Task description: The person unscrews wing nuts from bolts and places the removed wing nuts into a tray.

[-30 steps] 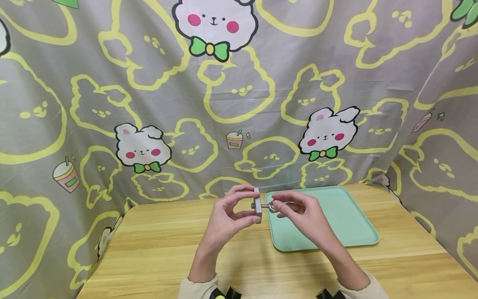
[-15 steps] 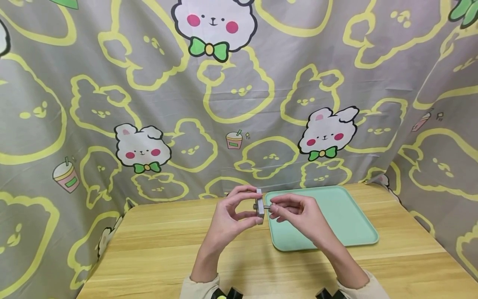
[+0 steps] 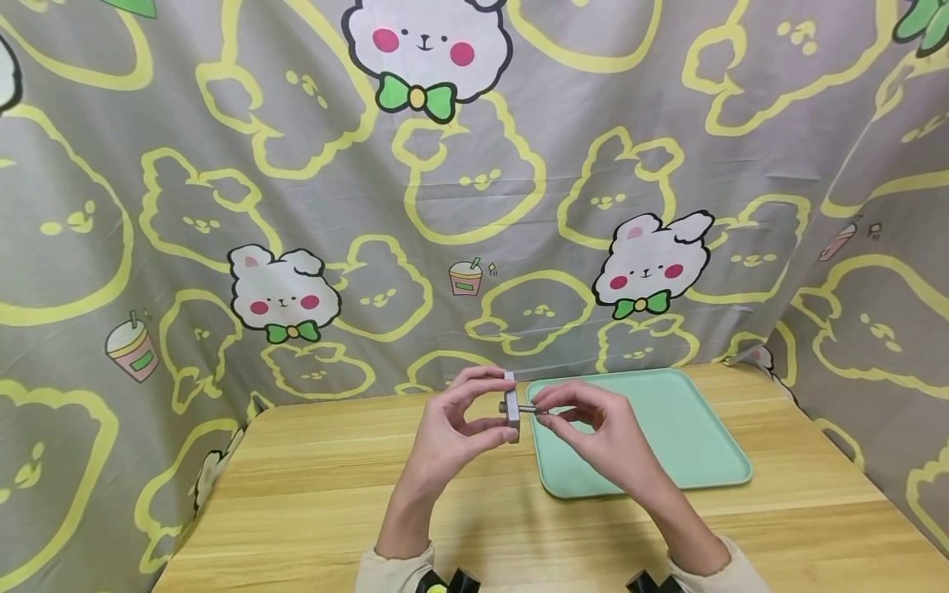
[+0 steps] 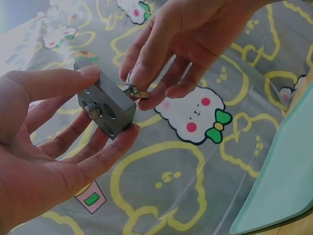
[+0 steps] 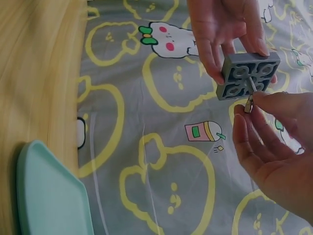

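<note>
My left hand (image 3: pixel 445 428) grips a grey rectangular block (image 4: pixel 105 100) by its edges, between thumb and fingers. Round holes show on one face in the left wrist view, and the other face has ringed recesses in the right wrist view. A metal bolt (image 5: pixel 252 84) passes through the block, its round end (image 4: pixel 92 110) standing out on the side toward my left palm. At the bolt's other end, my right hand (image 3: pixel 600 420) pinches a small shiny metal piece (image 5: pixel 249 105) that looks like a wing nut, partly hidden by the fingertips. Both hands are raised above the table.
A pale green tray (image 3: pixel 689 436) lies on the wooden table (image 3: pixel 319 478), behind and right of my hands. A grey curtain (image 3: pixel 460 329) with cartoon rabbits hangs along the table's back and sides.
The block shifted slightly right and then back left. My right fingers have changed their hold, turning about the small metal piece, which shows less in the head view now.
</note>
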Tool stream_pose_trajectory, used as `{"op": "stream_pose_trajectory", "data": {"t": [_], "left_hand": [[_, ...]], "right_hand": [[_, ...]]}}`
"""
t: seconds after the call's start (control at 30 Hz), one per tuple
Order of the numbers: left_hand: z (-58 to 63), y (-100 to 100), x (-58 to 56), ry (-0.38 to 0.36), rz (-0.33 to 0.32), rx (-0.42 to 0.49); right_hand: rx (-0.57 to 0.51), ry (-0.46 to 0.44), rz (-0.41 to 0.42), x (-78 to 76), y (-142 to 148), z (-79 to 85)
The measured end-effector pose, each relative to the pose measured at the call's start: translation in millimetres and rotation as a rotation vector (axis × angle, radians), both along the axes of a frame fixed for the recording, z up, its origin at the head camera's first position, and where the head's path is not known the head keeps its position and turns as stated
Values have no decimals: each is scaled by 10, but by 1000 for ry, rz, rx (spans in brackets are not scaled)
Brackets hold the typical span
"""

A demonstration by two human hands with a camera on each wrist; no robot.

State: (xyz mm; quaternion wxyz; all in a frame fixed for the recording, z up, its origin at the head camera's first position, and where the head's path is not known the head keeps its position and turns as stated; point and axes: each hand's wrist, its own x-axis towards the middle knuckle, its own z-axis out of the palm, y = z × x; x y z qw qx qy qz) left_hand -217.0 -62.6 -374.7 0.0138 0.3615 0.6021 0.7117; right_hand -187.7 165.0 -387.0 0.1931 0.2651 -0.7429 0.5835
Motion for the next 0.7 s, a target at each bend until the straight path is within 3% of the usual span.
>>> {"op": "stream_pose_trajectory", "data": {"t": [0.17,0.3,0.43,0.53,0.7], "left_hand": [[-2,3,-8,3,1,10],[-14,0,-12,10,3,21],[-11,-8,-6,5,2,25],[-4,-10,-4,4,5,22],[0,-5,-1,7,10,11]], "right_hand": [[128,270,-54,-25,-7,-10],[186,356,-78,-35,-10,-8],[148,260,-27,-19,1,4],[74,106,12,-5,18,12],[-39,-123,-10,0,42,32]]}}
